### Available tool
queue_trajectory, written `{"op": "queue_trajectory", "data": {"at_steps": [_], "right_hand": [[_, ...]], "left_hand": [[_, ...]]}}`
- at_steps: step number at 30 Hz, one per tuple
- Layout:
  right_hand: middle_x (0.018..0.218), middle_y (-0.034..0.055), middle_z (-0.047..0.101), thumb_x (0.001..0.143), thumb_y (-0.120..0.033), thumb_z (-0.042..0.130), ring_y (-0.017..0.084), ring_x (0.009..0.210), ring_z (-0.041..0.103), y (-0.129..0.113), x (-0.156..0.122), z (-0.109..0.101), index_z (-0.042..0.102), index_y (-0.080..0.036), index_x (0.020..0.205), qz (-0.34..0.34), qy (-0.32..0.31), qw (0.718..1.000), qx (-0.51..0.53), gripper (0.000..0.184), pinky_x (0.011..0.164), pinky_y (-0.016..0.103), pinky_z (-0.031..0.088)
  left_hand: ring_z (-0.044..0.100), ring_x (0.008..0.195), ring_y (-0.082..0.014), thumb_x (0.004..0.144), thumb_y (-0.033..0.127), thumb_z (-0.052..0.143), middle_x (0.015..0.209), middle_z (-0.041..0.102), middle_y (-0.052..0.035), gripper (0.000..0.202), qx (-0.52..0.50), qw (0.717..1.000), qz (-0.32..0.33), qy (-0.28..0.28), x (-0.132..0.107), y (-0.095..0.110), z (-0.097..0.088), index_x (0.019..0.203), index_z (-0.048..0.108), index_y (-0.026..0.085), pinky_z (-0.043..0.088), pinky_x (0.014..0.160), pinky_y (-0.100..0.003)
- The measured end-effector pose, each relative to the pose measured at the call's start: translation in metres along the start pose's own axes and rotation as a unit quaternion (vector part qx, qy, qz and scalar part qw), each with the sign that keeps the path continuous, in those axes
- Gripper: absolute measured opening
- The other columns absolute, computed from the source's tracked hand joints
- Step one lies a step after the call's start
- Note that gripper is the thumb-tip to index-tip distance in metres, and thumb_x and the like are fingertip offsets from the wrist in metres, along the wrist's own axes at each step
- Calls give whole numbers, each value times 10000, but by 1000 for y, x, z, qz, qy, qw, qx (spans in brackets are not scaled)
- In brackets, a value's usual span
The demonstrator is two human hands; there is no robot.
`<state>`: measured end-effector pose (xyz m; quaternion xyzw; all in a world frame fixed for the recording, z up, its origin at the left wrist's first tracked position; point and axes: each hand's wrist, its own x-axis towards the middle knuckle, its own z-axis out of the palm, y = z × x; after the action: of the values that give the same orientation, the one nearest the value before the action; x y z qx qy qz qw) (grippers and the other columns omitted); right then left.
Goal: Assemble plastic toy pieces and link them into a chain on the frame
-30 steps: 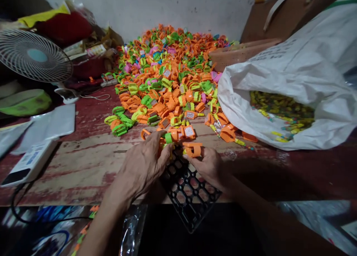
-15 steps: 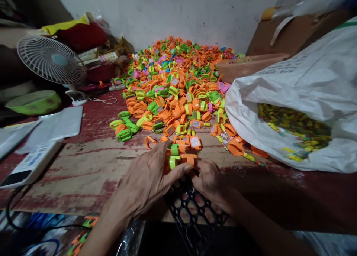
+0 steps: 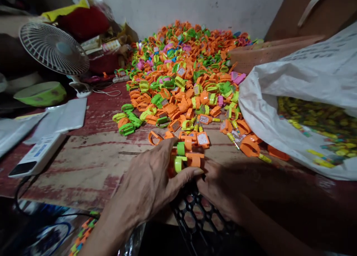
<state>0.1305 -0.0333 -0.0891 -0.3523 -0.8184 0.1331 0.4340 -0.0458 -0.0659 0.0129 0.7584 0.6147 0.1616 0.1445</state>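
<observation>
Orange, green and yellow plastic toy watches (image 3: 194,160) sit in rows at the far end of a black plastic grid tray (image 3: 192,213). My left hand (image 3: 149,178) is closed around these watches from the left, its thumb lying across the near side. On the other side, my right hand (image 3: 216,183) is closed at the tray's upper right edge, close to the left thumb; its fingertips are mostly hidden. The near part of the tray has bare round openings. Just beyond my hands lies a loose orange toy watch with a patterned square face (image 3: 202,138).
A big heap of toy watches (image 3: 173,88) covers the back of the worn table (image 3: 92,155). At right, a white sack (image 3: 256,96) holds small yellow pieces, with a pink basket (image 3: 251,59) behind. A fan (image 3: 54,49), green bowl (image 3: 41,94) and white power strip (image 3: 37,155) stand left.
The camera view has shifted, so the scene sits a little differently in it. Both hands keep the same hold on the toy watches and the tray.
</observation>
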Motion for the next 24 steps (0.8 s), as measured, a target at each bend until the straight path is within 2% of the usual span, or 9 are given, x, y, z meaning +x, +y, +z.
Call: {"op": "queue_trajectory", "data": {"at_steps": [5, 8, 13, 17, 19, 21, 24], "right_hand": [[857, 69, 710, 880, -101, 467, 205, 779, 681, 1, -6, 9, 650, -197, 927, 29, -38, 999, -15, 212, 719, 291, 543], [891, 81, 722, 841, -78, 482, 211, 819, 688, -1, -8, 7, 657, -188, 947, 63, -47, 997, -27, 232, 748, 287, 530], [935, 47, 740, 878, -179, 543, 206, 848, 696, 0, -4, -12, 679, -214, 963, 177, -104, 978, 30, 164, 747, 288, 515], [901, 32, 728, 838, -179, 581, 194, 818, 674, 12, 11, -26, 672, -227, 1088, 250, -72, 964, 45, 270, 696, 276, 501], [924, 51, 720, 810, -147, 590, 190, 832, 665, 19, 23, -26, 678, -193, 1042, 235, -90, 965, 71, 253, 714, 270, 501], [992, 65, 710, 787, -119, 587, 188, 884, 655, 26, 34, -22, 682, -180, 1006, 175, -144, 969, 103, 246, 771, 270, 501], [1023, 57, 702, 776, -110, 574, 188, 909, 641, 34, 43, -14, 687, -193, 992, 100, -204, 968, 104, 257, 821, 270, 495]], "left_hand": [[664, 904, -193, 957, 487, 563, 1120, 660, -90, 453, -1, 1000, -14, 2, 6, -3, 4, 1264, 569, 154, 574, 795, -390], [679, 881, -199, 942, 539, 552, 1067, 680, -72, 488, 11, 1000, -10, 8, 7, -1, 2, 1258, 579, 167, 569, 782, -365], [699, 769, -240, 928, 584, 504, 827, 711, -47, 560, 32, 999, -7, 28, 6, -3, 5, 1327, 528, 191, 556, 695, -345], [708, 825, -254, 919, 593, 530, 942, 724, -78, 592, 29, 999, -1, 36, 5, -9, 11, 1349, 515, 187, 572, 703, -366], [705, 870, -236, 921, 595, 542, 1049, 710, -99, 601, 24, 999, 1, 38, 6, -9, 11, 1345, 520, 170, 586, 744, -383], [704, 904, -223, 926, 585, 547, 1140, 691, -123, 609, 21, 999, -2, 41, 6, -8, 10, 1364, 508, 164, 595, 777, -393], [718, 947, -229, 904, 571, 578, 1185, 703, -86, 610, 19, 999, -9, 47, 8, -5, 9, 1412, 486, 245, 597, 812, -354]]}}
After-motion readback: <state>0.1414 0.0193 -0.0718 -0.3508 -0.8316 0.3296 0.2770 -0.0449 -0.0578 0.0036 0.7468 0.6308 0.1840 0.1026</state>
